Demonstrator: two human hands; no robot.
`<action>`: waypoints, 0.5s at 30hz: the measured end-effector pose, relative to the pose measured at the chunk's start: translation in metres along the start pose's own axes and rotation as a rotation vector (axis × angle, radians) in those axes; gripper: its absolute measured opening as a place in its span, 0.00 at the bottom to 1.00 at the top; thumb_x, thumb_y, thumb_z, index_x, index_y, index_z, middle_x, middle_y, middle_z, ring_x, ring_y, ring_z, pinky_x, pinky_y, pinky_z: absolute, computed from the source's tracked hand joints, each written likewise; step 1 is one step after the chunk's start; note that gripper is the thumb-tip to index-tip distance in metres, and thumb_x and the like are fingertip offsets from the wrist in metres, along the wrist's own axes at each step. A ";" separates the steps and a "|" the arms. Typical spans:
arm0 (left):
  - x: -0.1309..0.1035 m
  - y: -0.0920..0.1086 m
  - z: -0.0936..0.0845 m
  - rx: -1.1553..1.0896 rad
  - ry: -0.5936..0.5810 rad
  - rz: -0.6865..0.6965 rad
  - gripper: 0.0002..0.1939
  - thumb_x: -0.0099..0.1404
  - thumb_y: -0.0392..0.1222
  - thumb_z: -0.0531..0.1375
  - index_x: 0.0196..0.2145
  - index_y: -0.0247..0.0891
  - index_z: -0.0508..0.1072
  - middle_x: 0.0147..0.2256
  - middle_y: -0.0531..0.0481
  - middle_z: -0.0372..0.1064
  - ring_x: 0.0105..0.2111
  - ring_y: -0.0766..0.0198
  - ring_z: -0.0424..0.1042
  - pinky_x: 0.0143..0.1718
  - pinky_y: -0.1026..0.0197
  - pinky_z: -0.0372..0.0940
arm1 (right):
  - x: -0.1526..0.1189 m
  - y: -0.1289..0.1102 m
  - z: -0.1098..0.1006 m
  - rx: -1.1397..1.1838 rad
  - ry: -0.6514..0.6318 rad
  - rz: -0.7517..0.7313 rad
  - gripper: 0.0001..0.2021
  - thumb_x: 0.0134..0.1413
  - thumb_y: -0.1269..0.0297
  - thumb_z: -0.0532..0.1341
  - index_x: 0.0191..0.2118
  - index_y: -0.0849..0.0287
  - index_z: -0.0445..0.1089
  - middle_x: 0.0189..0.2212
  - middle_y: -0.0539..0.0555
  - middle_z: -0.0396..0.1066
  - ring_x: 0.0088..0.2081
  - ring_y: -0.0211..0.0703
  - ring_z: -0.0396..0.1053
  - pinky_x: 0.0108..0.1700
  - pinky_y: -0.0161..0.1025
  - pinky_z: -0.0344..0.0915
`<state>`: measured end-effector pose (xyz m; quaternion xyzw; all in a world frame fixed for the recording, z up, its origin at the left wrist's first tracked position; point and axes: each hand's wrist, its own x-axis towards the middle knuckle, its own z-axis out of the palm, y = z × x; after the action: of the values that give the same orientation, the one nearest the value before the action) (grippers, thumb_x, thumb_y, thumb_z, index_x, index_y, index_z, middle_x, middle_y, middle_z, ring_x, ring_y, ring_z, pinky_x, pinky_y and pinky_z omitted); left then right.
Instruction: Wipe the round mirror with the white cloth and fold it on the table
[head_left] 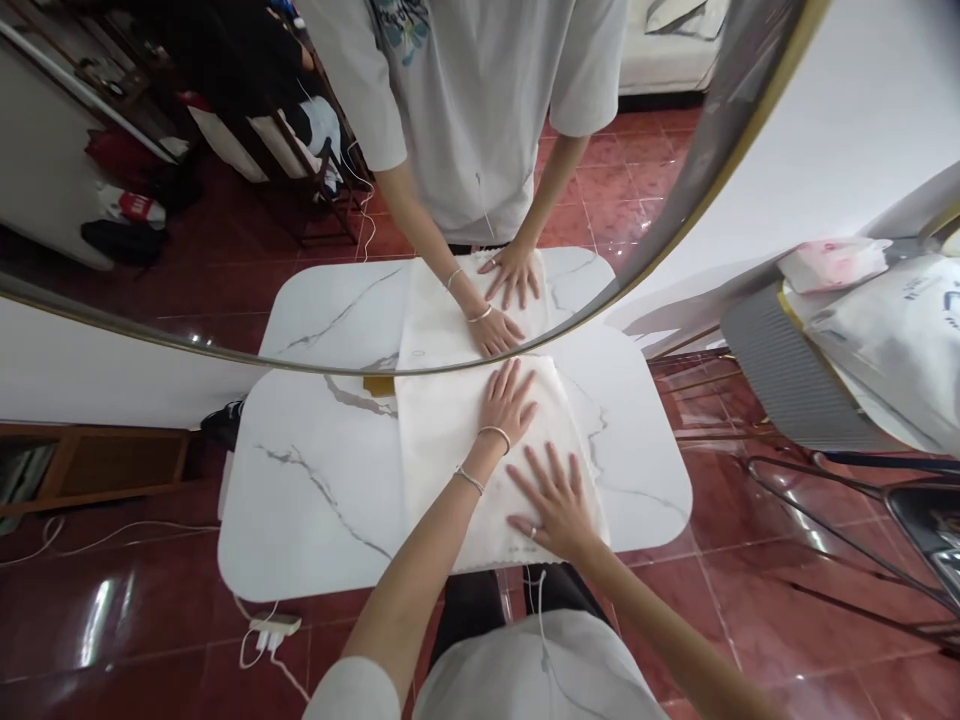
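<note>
A white cloth [439, 470] lies flat on the white marbled table [292, 520], reaching from the mirror side to the near edge. Near its far end rests my left hand [507, 405], palm down with the fingers spread, two bracelets on its wrist. Closer to me and further right, my right hand [553, 505] presses on the same cloth, fingers wide apart, a ring on one finger. Neither hand grips anything. Small faint marks show on the cloth near its front edge.
A large mirror [247, 290] stands at the table's far edge, reflecting the hands and a seated person. A yellow-brown object [378, 385] sits beside the cloth. Bags [900, 330] lie on furniture at right, near a black chair [919, 520]. A power strip [275, 624] is on the floor.
</note>
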<state>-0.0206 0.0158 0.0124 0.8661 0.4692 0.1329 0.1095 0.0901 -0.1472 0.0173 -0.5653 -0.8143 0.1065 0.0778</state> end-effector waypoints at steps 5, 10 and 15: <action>-0.028 -0.033 -0.016 0.008 -0.024 0.036 0.32 0.69 0.47 0.52 0.67 0.36 0.51 0.69 0.42 0.38 0.69 0.55 0.37 0.67 0.48 0.40 | 0.006 -0.040 0.008 0.035 -0.020 -0.032 0.44 0.51 0.32 0.54 0.69 0.40 0.39 0.71 0.58 0.30 0.68 0.76 0.26 0.59 0.78 0.31; -0.078 -0.096 -0.044 0.017 -0.022 0.007 0.32 0.69 0.46 0.53 0.67 0.37 0.51 0.69 0.41 0.38 0.69 0.54 0.37 0.67 0.47 0.41 | 0.029 -0.114 0.029 0.092 -0.048 -0.083 0.47 0.49 0.30 0.54 0.70 0.42 0.36 0.70 0.60 0.31 0.68 0.76 0.26 0.59 0.78 0.25; -0.111 -0.139 -0.065 0.057 -0.029 -0.014 0.31 0.69 0.46 0.52 0.67 0.37 0.51 0.69 0.41 0.38 0.69 0.54 0.36 0.67 0.46 0.42 | 0.045 -0.165 0.047 0.109 -0.037 -0.182 0.49 0.50 0.27 0.47 0.70 0.50 0.35 0.70 0.61 0.32 0.69 0.68 0.25 0.59 0.75 0.15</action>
<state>-0.2098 0.0007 0.0161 0.8675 0.4770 0.1061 0.0924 -0.0866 -0.1645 0.0153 -0.4818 -0.8565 0.1536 0.1029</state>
